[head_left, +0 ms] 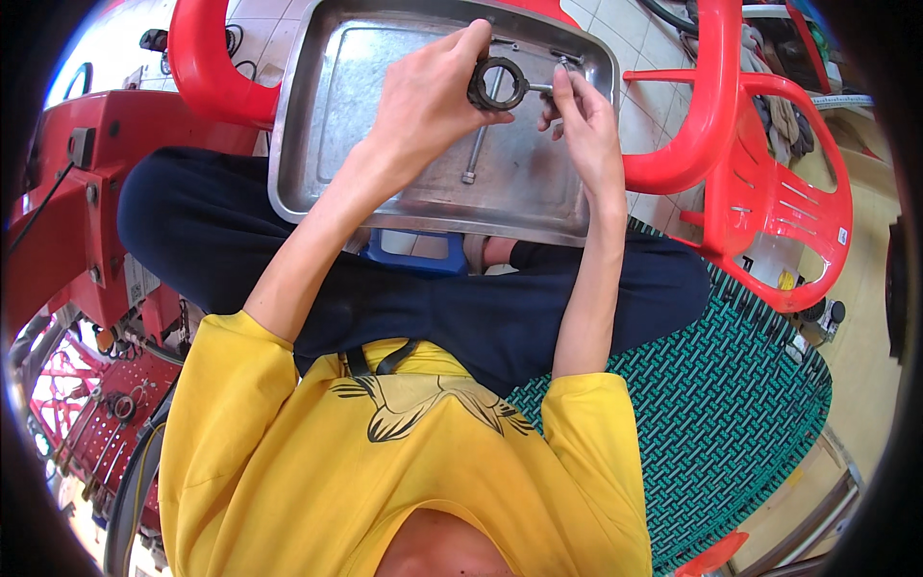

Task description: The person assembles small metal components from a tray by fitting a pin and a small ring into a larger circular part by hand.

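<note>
Over the metal tray (288, 144), my left hand (428, 91) grips a dark, notched metal ring (478, 88) by its left side, with the round opening turned up toward me. My right hand (585, 120) is closed, its fingertips pinching a thin metal rod (540, 87) that reaches to the ring's right side. Whether the rod's tip sits in the ring or only touches it, I cannot tell. Below the ring, a long metal shaft with a hex-shaped end (469, 177) lies on the tray floor. Small metal pieces (565, 58) show near the tray's far right corner, partly behind my fingers.
The tray rests on a red plastic chair (216, 77) in front of my crossed legs. Another red chair (784, 207) stands at right, beside a green woven seat (731, 413). Red machinery (115, 192) is close on the left. A blue object (413, 248) shows under the tray.
</note>
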A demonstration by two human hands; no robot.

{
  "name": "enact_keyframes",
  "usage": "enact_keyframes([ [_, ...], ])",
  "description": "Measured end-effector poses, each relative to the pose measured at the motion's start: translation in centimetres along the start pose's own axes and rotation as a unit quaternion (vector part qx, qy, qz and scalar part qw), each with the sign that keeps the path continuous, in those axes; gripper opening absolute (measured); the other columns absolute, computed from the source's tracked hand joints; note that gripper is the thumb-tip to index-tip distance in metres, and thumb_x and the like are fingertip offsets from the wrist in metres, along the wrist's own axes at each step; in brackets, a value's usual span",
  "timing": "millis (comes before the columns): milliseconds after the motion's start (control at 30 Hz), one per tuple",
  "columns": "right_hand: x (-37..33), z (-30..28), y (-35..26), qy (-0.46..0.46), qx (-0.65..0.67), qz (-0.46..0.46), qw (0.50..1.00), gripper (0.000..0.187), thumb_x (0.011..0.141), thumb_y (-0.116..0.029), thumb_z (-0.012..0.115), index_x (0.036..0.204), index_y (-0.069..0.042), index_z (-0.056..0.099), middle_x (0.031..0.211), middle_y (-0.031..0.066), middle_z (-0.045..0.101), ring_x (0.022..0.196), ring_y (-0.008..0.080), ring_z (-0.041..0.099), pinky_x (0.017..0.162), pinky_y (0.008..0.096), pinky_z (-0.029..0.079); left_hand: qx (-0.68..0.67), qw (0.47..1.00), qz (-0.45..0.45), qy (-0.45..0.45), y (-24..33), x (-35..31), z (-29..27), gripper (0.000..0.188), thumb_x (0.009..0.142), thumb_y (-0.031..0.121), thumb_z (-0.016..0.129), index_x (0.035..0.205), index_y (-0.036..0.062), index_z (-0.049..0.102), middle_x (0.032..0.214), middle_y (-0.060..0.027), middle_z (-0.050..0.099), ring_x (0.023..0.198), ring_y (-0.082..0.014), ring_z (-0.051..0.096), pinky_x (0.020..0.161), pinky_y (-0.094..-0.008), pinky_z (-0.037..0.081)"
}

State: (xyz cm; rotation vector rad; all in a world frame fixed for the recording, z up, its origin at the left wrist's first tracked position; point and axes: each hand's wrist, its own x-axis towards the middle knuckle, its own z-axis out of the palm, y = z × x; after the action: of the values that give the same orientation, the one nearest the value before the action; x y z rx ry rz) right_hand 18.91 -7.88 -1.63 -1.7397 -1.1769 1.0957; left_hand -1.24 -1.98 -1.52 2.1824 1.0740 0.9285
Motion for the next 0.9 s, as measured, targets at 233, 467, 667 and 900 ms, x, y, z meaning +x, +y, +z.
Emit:
enact_keyframes([
  [233,-0.3,0.5,-0.7,0.037,0.036,-0.005,0.999,0.058,0.107,-0.052,0.052,0.087,0.001,0.064,0.076,0.0047,0.065,0.064,0.0100,0.062,0.061,0.0263,0.047,0.029,1.000,-0.009,0.004,0.3,-0.1,-0.1,0.064,0.062,0.025,0.097,0.103,0.0069,0.051,0.096,-0.0114,0.073,0.089,-0.0353,0.072,0.072,-0.0415,0.056],
  [467,-0.2,-0.7,-0.3,-0.058,-0.026,0.031,0.998,0.044,0.108,-0.046,0.053,0.105,-0.003,0.064,0.081,0.0028,0.069,0.078,0.0111,0.069,0.065,0.0231,0.045,0.010,1.000,-0.009,0.013,-0.1,0.0,-0.2,0.061,0.062,0.024,0.096,0.101,0.0071,0.052,0.093,-0.0104,0.073,0.088,-0.0349,0.072,0.072,-0.0427,0.056],
  [667,-1.1,0.1,-1.5,-0.009,-0.052,-0.091,0.994,0.046,0.107,-0.041,0.057,0.095,0.003,0.067,0.077,0.0082,0.070,0.077,0.0140,0.069,0.069,0.0287,0.050,0.010,1.000,-0.021,0.004,0.1,0.1,-0.2,0.059,0.063,0.022,0.095,0.101,0.0072,0.052,0.094,-0.0103,0.074,0.089,-0.0343,0.072,0.072,-0.0426,0.056],
  [900,-0.8,0.1,-1.1,-0.018,-0.006,-0.019,1.000,0.038,0.105,-0.036,0.062,0.103,0.002,0.067,0.078,0.0073,0.072,0.080,0.0139,0.070,0.069,0.0282,0.049,0.014,1.000,-0.016,0.009,0.0,0.0,0.0,0.059,0.063,0.020,0.095,0.102,0.0076,0.053,0.095,-0.0096,0.074,0.089,-0.0333,0.073,0.072,-0.0416,0.057],
])
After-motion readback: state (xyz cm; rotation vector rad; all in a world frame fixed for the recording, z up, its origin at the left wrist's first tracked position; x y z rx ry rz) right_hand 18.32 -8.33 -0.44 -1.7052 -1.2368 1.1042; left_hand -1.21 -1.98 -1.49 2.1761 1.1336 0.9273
